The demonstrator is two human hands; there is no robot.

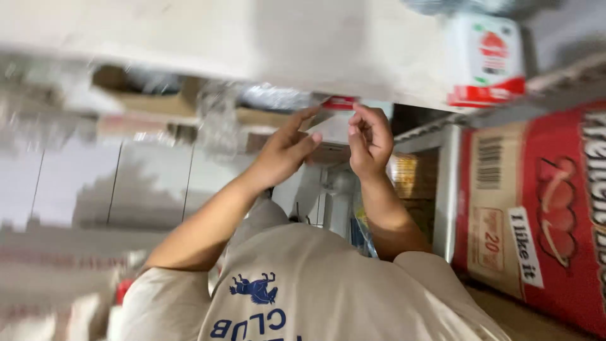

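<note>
**Hands**
- My left hand (287,151), just left of centre: fingers stretched long and nearly flat, thumb out. The fingertips lie against the left edge of the pack; nothing is gripped.
- My right hand (369,142), just right of centre: fingers curled tight, with the tips pinched on the pack's right edge.

**Item in hand**
- Pack (333,126), at 12 o'clock from centre, between the two sets of fingertips. It is small, flat and white, with a red strip along its upper edge. It is pressed up under the shelf. Blur hides its surface detail.

**Surroundings**
- Shelf (189,38), from 10 to 12 o'clock: a broad pale board, smooth and matt, streaked by motion blur.
- Carton (485,60), at 1 o'clock: boxy, white and glossy, with a red band at its base. It is well apart from my hands.
- Box (536,215), at 3 to 4 o'clock: large corrugated cardboard, with a tan end panel and a red printed face.
- Rack post (449,189), at 3 o'clock: straight, painted white metal, just beside the box.
- Yellow packets (410,173), near my right wrist: stacked and crinkly, in shadow behind the post.
- Plastic wrap (218,117), at 10 o'clock: clear, crumpled and shiny.
- Brown card (145,101), at 10 o'clock: a flat, dull flap beside the wrap.
- Tiles (151,183), at 9 o'clock: grey, smooth squares with thin dark joints.
- Shirt (315,284), at 6 o'clock: soft beige knit with a blue print.
</note>
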